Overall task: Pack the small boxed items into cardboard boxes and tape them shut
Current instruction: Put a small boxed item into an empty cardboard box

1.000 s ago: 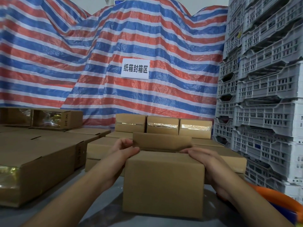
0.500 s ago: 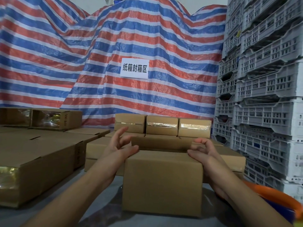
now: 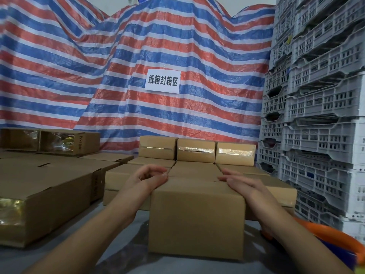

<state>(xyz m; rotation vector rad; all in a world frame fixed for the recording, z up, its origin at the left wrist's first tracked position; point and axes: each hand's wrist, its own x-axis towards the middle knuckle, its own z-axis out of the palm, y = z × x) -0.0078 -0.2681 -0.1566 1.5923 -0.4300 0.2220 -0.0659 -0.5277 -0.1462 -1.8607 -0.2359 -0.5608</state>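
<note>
A plain cardboard box [image 3: 196, 220] stands on the grey table right in front of me, its top flaps folded down flat. My left hand [image 3: 147, 177] rests at the box's top left edge with fingers loosely curled and nothing in them. My right hand [image 3: 240, 180] lies flat on the top right edge, fingers stretched toward the middle seam. No tape shows on this box. The small boxed items are out of sight.
Taped cardboard boxes [image 3: 195, 151] sit in rows behind the near box. Larger cartons [image 3: 45, 190] fill the left side. Grey plastic crates [image 3: 320, 115] are stacked high on the right. An orange and blue rim [image 3: 335, 237] shows at lower right. A striped tarp [image 3: 138, 56] hangs behind.
The far flap that stood upright a second ago now lies flat. Both hands lifted off it, then settled onto the box's top edges.
</note>
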